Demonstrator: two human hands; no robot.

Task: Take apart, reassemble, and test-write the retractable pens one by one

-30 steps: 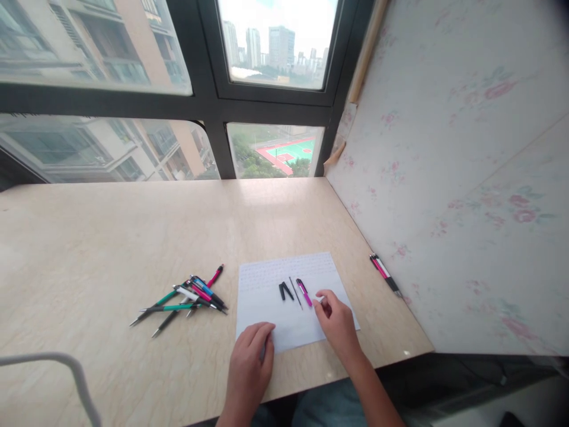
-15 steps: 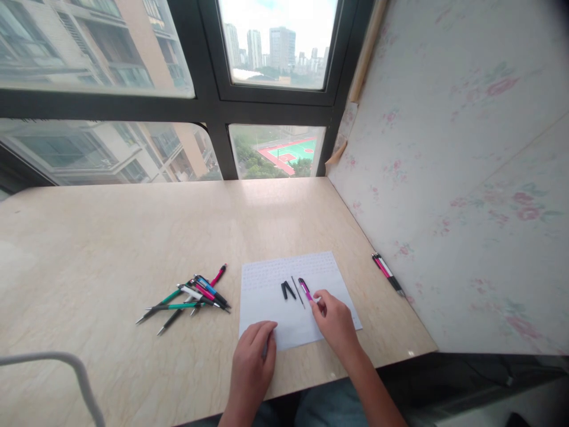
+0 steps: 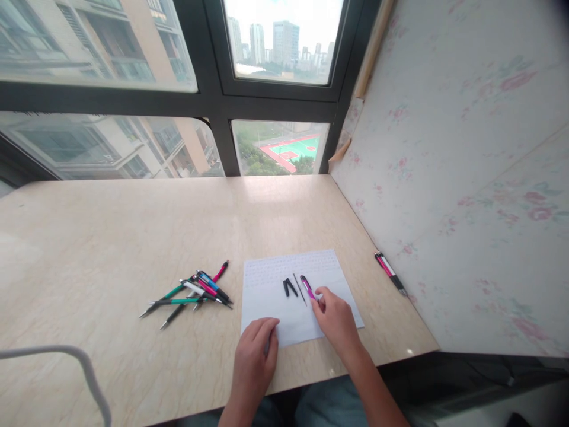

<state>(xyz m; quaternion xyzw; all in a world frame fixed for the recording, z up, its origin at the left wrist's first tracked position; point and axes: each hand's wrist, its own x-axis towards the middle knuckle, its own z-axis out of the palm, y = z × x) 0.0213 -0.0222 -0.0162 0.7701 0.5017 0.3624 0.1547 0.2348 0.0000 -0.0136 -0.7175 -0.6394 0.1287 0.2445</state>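
A purple pen barrel with a dark clip (image 3: 306, 286) lies slanted over the sheet of paper (image 3: 275, 326). The thumb and index finger of my right hand (image 3: 334, 315) close on its near end. Left of it are a thin dark refill (image 3: 299, 288) and two short black grip pieces (image 3: 290, 287), side by side. My left hand (image 3: 258, 357) rests over the paper's lower left edge, fingers curled and pressed together. Whatever may be inside those fingers is hidden.
Several pens (image 3: 191, 293) in green, white, pink and blue lie crossed in a pile left of the paper. Two more pens (image 3: 391, 274) lie against the right wall. A grey cable (image 3: 75, 356) curves in at lower left. Windows (image 3: 280, 148) stand behind the table.
The view has shifted slightly. Both hands and the pen parts keep nearly the same places on the paper.
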